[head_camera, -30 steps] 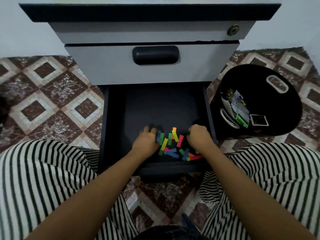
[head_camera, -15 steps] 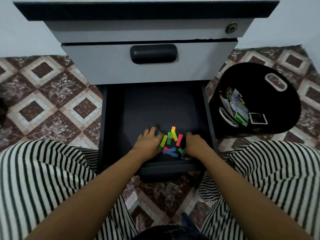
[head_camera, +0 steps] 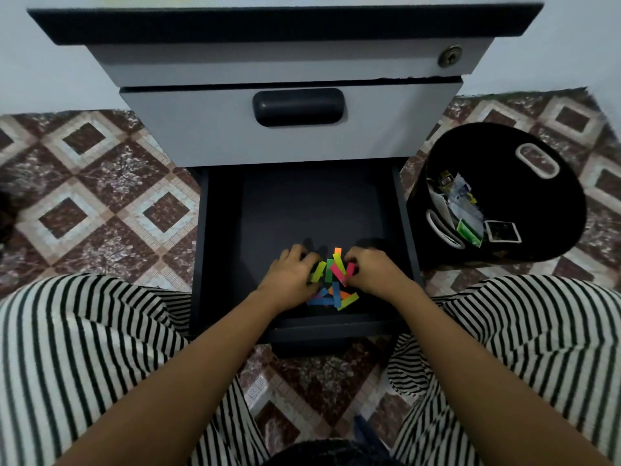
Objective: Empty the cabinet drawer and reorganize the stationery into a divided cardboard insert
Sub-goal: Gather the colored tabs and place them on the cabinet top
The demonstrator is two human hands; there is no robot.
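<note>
Compared with a second ago, the two hands have closed in on each other and the sticky flags (head_camera: 332,280) are bunched into a much tighter heap. Before, they were fanned out loose across the gap between the hands.

Counts: one open bottom drawer (head_camera: 215,250), one shut drawer (head_camera: 188,129) above it with a single dark handle (head_camera: 299,106), and one keyhole (head_camera: 450,56) on the top panel. There's one black bin (head_camera: 544,237) on the tiled floor (head_camera: 100,196), just beside the drawer's right side, with paper scraps in it and two white-rimmed handle slots showing. The flags come to roughly a dozen. They overlap too much for an exact number.

The flags are short, narrow paper strips in neon colours: lime, green, orange, pink and blue, criss-crossed at all angles. The pile lies on the dark drawer floor, close to the front edge and about midway between the side walls.

The left hand (head_camera: 292,274) has its fingers curled over the pile's left side, covering a few strips. I can't tell if it actually has hold of any. The right hand (head_camera: 373,270) is curled too, with thumb and fingertips pinching a pink flag at the pile's right edge. Striped trousers (head_camera: 84,348) frame the drawer on both sides.
</note>
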